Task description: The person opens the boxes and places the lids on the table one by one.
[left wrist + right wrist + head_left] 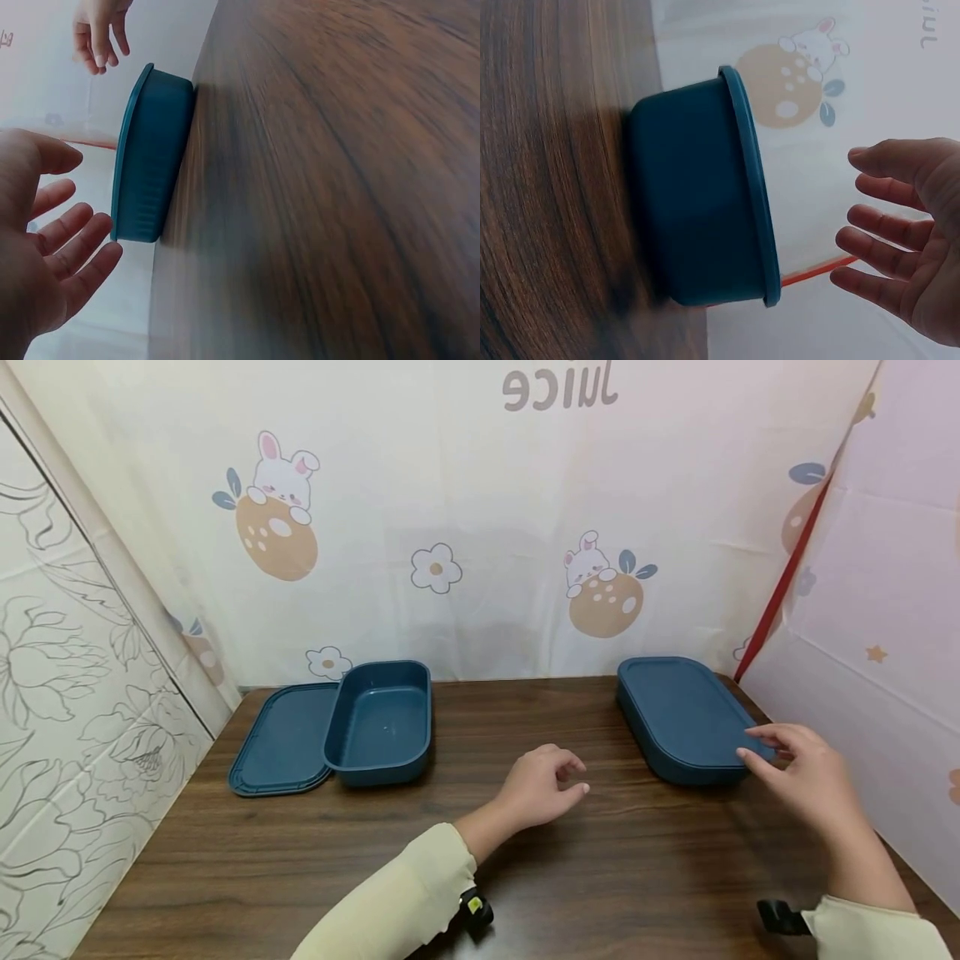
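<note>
A blue lidded container [678, 714] stands at the right back of the table. My right hand [810, 777] hovers at its near right corner, fingers loosely bent; the right wrist view shows a gap between that hand [907, 240] and the container [697, 195]. My left hand [536, 787] is over the middle of the table, left of the container, holding nothing, its fingers spread in the left wrist view. At the left back stands an open blue container [386, 768], its inside bare. A flat blue lid [288, 743] lies beside it, partly under its left edge.
The dark wooden table [525, 877] meets a printed curtain [487, 485] along its back edge. White cloth [885, 610] hangs at the right, with a red strip [783, 581] in the corner. A flower-patterned panel [82, 693] borders the left side.
</note>
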Tool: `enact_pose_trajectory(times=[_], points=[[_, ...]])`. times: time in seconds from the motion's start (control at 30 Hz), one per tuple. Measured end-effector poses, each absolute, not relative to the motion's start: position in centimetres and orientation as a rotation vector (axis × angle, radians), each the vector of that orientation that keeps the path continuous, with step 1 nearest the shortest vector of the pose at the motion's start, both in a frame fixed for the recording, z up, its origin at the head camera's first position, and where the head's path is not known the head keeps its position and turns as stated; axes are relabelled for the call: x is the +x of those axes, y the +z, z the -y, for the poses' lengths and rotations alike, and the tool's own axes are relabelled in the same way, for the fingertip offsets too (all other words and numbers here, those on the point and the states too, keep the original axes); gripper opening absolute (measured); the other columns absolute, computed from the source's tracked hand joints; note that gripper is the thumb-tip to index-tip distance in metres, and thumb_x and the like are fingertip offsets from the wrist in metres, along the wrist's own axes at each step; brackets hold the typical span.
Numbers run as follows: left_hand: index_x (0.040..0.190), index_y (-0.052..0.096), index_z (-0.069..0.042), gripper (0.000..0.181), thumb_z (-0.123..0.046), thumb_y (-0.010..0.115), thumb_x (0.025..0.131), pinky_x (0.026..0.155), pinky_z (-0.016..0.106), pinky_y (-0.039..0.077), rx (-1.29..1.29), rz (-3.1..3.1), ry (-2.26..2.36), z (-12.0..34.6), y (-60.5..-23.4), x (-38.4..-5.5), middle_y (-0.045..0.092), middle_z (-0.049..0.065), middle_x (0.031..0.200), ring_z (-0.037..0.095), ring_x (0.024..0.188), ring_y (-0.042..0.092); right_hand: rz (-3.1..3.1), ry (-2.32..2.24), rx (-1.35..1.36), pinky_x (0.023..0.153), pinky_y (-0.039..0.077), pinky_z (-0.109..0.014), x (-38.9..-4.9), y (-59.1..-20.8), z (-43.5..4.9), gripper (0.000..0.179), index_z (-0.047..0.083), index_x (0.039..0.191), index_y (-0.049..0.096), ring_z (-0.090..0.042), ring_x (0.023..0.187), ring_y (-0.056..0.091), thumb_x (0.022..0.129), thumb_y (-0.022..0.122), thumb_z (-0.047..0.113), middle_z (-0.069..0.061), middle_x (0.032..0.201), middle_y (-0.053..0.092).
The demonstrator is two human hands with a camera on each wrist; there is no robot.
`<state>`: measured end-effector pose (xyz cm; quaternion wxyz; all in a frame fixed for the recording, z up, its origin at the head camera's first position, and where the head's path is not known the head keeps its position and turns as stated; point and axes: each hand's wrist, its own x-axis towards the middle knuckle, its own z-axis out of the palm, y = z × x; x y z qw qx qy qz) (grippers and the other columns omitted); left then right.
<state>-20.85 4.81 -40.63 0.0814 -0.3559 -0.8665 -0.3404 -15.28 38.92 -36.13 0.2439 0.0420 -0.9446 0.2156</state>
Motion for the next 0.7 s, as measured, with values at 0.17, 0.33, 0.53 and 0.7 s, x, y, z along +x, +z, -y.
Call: enact_pose_trajectory(times=[0.17, 0.33, 0.53, 0.7], points=[[0.103, 0.071, -0.014, 0.019, -0.026, 0.072, 0.089, 0.07, 0.012, 0.044, -1.041, 2.62, -1.177, -6.4, -40.7, -21.1, 0.065, -0.001, 0.095, 0.002, 0.08, 0.055, 2.594, 0.589, 0.033, 0.063, 0.034, -0.019, -15.6, -36.6, -39.9, 0.034, -0.007, 0.114, 0.063, -0.046, 0.091, 0.056, 0.091, 0.07, 0.017, -0.028, 0.109, 0.053], [0.105, 0.071, -0.011, 0.021, -0.025, 0.072, 0.089, 0.071, 0.012, 0.045, -0.996, 2.627, -1.324, -7.9, -40.8, -21.7, 0.065, -0.002, 0.097, 0.002, 0.081, 0.055, 2.629, 0.616, -0.033, 0.069, 0.043, -0.036, -16.0, -37.0, -40.5, 0.039, -0.01, 0.117, 0.06, -0.047, 0.095, 0.054, 0.093, 0.067, 0.021, -0.031, 0.113, 0.051], [0.102, 0.071, -0.012, 0.019, -0.025, 0.073, 0.088, 0.07, 0.011, 0.046, -0.943, 2.608, -1.456, -10.0, -40.6, -22.6, 0.065, -0.004, 0.096, 0.001, 0.081, 0.056, 2.696, 0.663, -0.08, 0.075, 0.042, -0.063, -16.6, -37.3, -41.4, 0.045, -0.011, 0.123, 0.055, -0.054, 0.102, 0.051, 0.097, 0.063, 0.025, -0.036, 0.12, 0.044], [0.1, 0.071, -0.012, 0.018, -0.023, 0.076, 0.087, 0.068, 0.014, 0.048, -0.821, 2.575, -1.665, -11.8, -40.5, -23.2, 0.068, 0.001, 0.096, 0.002, 0.078, 0.057, 2.728, 0.726, -0.136, 0.078, 0.041, -0.065, -17.2, -37.5, -42.1, 0.051, -0.011, 0.128, 0.051, -0.055, 0.107, 0.048, 0.098, 0.06, 0.029, -0.039, 0.124, 0.042]])
